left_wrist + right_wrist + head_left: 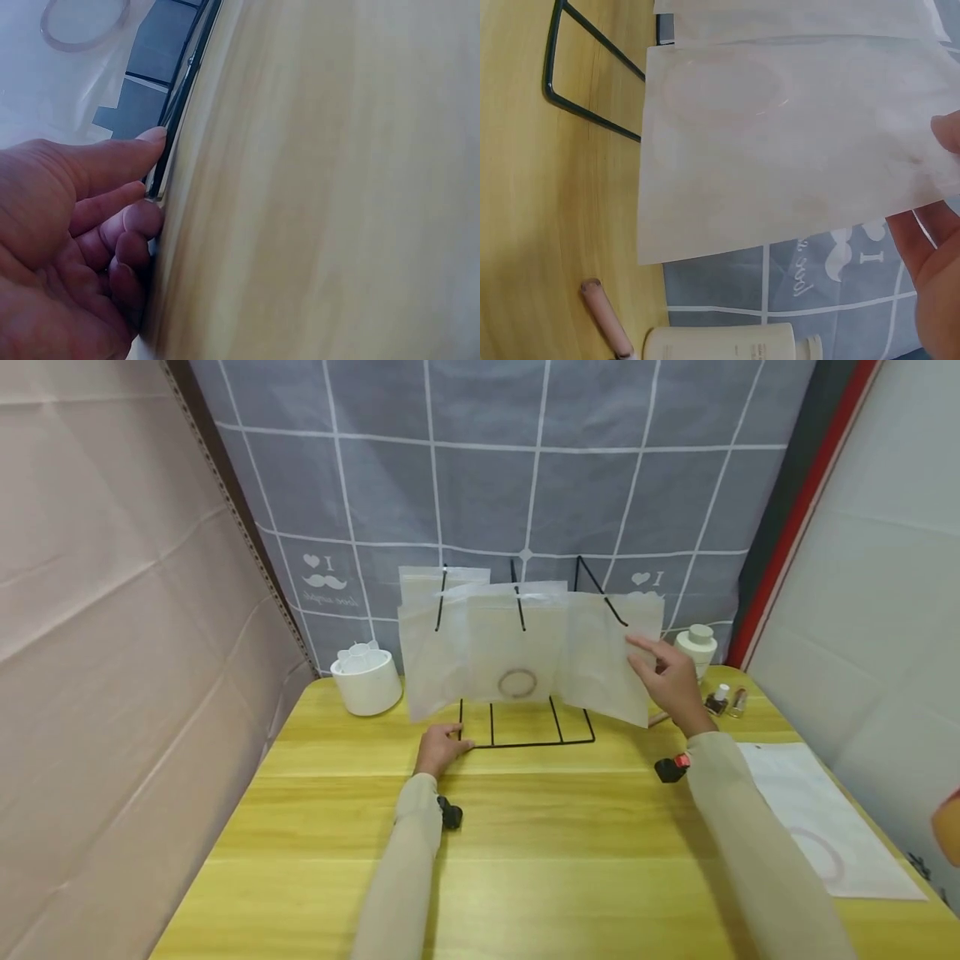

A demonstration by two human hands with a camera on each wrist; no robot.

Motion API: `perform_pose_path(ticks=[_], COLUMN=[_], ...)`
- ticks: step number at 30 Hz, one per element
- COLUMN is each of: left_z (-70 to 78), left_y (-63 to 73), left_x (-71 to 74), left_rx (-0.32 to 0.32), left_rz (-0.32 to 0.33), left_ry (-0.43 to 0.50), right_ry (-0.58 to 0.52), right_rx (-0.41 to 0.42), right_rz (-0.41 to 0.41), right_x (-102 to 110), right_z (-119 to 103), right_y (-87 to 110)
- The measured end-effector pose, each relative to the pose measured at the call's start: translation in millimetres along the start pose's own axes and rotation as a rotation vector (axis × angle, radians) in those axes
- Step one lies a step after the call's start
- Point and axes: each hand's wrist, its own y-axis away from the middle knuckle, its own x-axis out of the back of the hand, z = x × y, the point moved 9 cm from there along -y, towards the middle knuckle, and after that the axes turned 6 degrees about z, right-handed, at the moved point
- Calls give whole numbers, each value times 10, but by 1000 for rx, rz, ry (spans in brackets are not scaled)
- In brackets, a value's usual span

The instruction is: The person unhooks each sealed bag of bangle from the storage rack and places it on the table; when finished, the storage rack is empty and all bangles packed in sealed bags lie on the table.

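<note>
A black wire rack (534, 745) stands upright near the back of the wooden table, with several translucent zip bags hanging from its hooks. My left hand (438, 749) pinches the base frame at its front left corner; in the left wrist view the thumb (154, 136) lies on the wire. At the right hook hangs a bag (600, 660), its right edge between the thumb and fingers of my right hand (671, 687). In the right wrist view the thumb is in front of this bag (780, 150), the fingers behind. A ring shape shows on the middle bag (517, 639).
A white round container (367, 685) stands left of the rack. Behind my right hand is a white bottle (697, 647), beside a small dark bottle with a white cap (717, 700). Another white bag (825, 818) lies flat at the table's right edge. A grey checked cloth (487, 485) hangs behind.
</note>
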Motion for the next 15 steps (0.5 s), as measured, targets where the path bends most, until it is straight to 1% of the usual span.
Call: perform_pose_path(ticks=[2,7,15], left_z=[-4,24,43], left_y=[3,8,27], left_x=[0,18,14], left_rx=[1,-26,-30], left_rz=[4,17,13], left_ry=[-4,-23,-18], right_ry=[12,62,114], right_rx=[13,43,136], right_rz=[-6,-35,-56], right_x=[48,163,369], right_z=[-51,-171,-339], right_y=[30,76,190])
